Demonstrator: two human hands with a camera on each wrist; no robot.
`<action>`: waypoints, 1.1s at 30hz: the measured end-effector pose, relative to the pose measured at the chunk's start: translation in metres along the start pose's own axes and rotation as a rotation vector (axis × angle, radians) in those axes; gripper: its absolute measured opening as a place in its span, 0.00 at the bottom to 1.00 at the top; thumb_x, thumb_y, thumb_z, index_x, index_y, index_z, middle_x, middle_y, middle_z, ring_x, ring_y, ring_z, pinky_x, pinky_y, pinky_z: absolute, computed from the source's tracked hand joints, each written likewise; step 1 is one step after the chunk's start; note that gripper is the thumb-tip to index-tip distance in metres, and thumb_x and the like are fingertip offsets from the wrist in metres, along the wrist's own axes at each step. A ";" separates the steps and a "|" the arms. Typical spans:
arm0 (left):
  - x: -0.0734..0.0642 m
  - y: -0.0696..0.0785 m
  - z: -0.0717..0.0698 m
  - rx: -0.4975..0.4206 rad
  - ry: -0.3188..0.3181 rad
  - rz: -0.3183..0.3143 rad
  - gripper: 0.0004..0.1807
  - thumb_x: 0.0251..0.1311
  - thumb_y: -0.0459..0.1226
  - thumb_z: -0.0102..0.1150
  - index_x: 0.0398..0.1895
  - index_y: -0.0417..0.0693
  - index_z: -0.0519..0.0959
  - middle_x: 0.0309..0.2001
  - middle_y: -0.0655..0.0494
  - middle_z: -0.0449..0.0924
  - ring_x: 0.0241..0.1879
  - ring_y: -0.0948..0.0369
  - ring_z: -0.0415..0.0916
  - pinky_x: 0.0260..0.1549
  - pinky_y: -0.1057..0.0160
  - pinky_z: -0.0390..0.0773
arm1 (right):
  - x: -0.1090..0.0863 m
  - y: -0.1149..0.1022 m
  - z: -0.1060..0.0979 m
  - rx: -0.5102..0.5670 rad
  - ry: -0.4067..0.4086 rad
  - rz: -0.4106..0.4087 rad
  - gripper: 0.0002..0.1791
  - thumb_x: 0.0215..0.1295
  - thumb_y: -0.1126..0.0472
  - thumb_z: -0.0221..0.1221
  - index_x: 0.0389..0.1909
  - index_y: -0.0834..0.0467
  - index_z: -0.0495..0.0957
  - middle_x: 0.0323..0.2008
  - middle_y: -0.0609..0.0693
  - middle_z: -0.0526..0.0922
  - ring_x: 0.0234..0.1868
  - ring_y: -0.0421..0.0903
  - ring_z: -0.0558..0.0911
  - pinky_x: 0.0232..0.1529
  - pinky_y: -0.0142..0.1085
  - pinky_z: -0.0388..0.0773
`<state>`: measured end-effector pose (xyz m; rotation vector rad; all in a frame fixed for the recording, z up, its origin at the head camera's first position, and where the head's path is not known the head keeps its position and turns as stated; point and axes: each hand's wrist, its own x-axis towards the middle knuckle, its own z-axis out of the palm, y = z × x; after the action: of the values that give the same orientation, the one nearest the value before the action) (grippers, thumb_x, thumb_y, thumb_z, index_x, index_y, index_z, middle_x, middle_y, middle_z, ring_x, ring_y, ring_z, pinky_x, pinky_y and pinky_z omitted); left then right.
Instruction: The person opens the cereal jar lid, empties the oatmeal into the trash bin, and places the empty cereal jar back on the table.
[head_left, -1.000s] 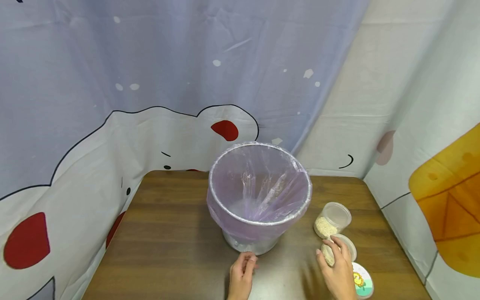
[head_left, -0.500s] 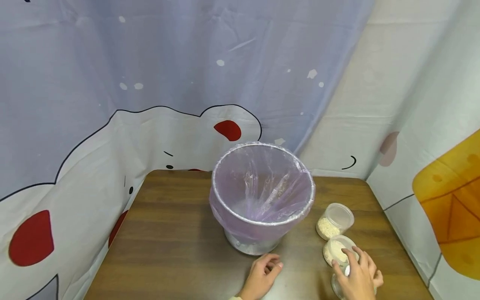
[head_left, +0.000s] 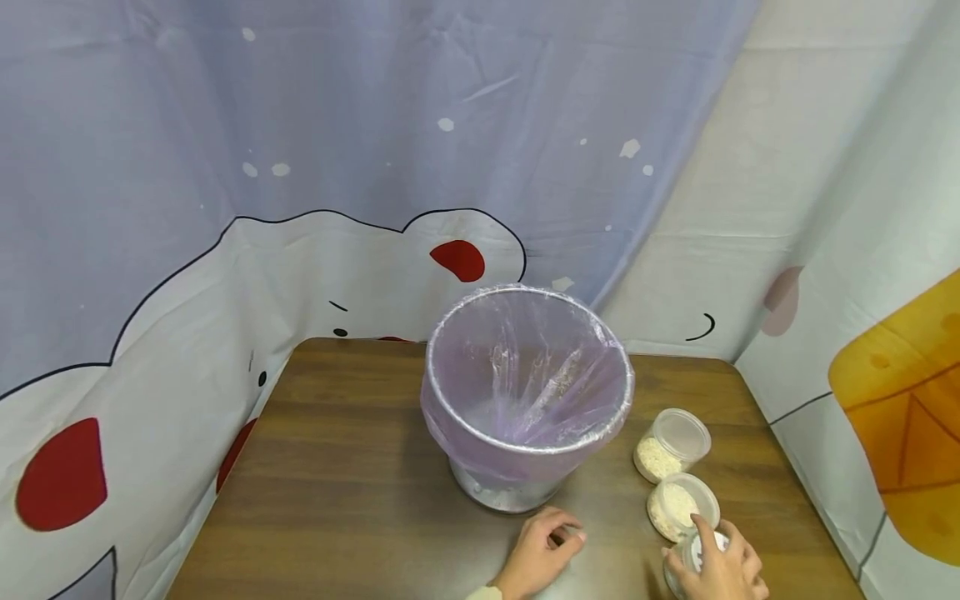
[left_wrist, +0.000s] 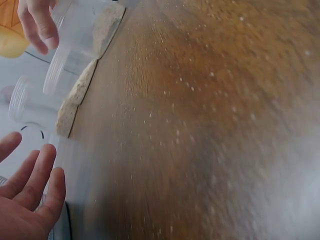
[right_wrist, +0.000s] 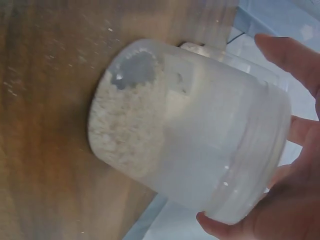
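Observation:
In the head view my right hand [head_left: 720, 568] is spread over the top of the nearest clear jar [right_wrist: 200, 135], which holds pale rice-like grains. Seen from the right wrist, the thumb [right_wrist: 290, 57] stands apart from the jar while a finger [right_wrist: 215, 226] on the other side touches its rim. Beyond it, two similar jars, a middle one [head_left: 671, 507] and a back one [head_left: 660, 458], stand in a row. My left hand [head_left: 534, 552], holding nothing, is low at the table in front of the bin, with its fingers [left_wrist: 36, 182] loosely bent.
A metal bin [head_left: 504, 497] lined with a purple plastic bag [head_left: 495, 471] stands mid-table, left of the jars. Printed curtains [head_left: 360, 125] hang behind and to the right of the wooden table [head_left: 322, 467].
My right hand has moved from the middle jar to the nearest one, which now sits further left, close to the middle jar. My left hand has shifted right.

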<state>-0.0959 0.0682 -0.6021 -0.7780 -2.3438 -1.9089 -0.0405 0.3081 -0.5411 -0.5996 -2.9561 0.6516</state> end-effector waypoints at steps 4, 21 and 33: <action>0.002 0.000 0.004 -0.005 -0.013 -0.012 0.09 0.57 0.40 0.58 0.36 0.44 0.81 0.34 0.57 0.77 0.28 0.73 0.73 0.23 0.73 0.76 | 0.001 0.002 0.005 -0.009 -0.013 0.005 0.38 0.45 0.51 0.65 0.57 0.58 0.62 0.58 0.69 0.50 0.53 0.77 0.51 0.39 0.74 0.53; 0.004 0.004 0.004 0.036 -0.128 -0.041 0.19 0.55 0.43 0.58 0.49 0.47 0.75 0.42 0.52 0.78 0.39 0.63 0.75 0.31 0.71 0.75 | -0.007 -0.026 -0.012 0.081 -0.017 -0.023 0.39 0.47 0.43 0.65 0.58 0.56 0.64 0.59 0.67 0.54 0.53 0.76 0.54 0.39 0.71 0.59; 0.000 0.015 -0.004 0.065 -0.171 -0.034 0.29 0.55 0.53 0.57 0.60 0.57 0.66 0.53 0.62 0.72 0.47 0.63 0.70 0.39 0.67 0.75 | -0.018 -0.068 -0.016 0.226 0.018 -0.231 0.36 0.48 0.47 0.67 0.55 0.59 0.68 0.56 0.65 0.60 0.51 0.68 0.59 0.44 0.57 0.60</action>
<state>-0.0916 0.0665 -0.5878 -0.9358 -2.5183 -1.8360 -0.0460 0.2504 -0.4982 -0.2405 -2.8177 0.9300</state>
